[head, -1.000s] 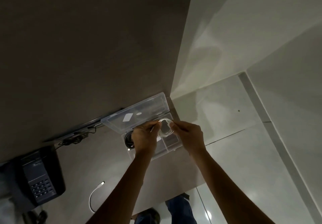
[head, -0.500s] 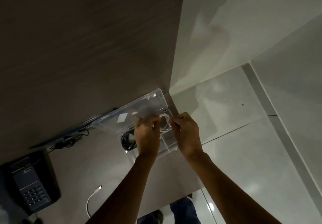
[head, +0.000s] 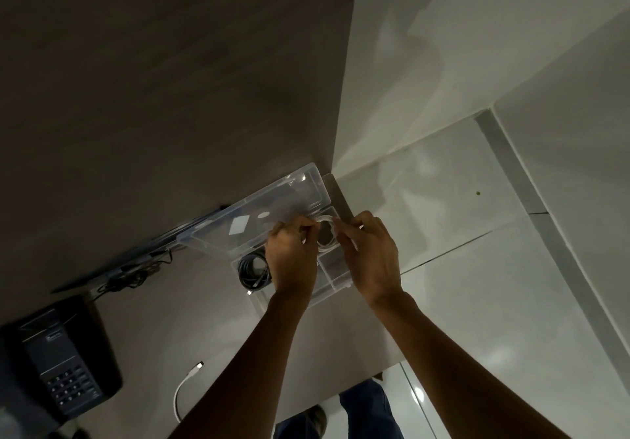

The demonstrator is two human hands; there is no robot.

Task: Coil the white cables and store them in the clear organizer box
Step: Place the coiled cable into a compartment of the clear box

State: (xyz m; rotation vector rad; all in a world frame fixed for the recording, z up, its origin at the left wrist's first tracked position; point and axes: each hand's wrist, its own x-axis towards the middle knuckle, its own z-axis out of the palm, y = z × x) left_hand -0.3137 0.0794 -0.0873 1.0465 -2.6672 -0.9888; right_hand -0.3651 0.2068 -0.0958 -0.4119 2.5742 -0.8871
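Head view | left hand [head: 291, 256] and right hand [head: 370, 254] pinch coiled white cable [head: 326, 232] over clear organizer box [head: 335, 283] at frame centre | light, springy; grip opposite rims

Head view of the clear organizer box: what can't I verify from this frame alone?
- Coiled white cable: both hands cover most of it, so how tidy the coil is stays unclear.
- Left hand hides the middle of the clear plastic organizer box.
- Loose white cable on the desk: the left forearm hides its near end.
- Black desk phone: cut off by the left edge; dim, keys unreadable.
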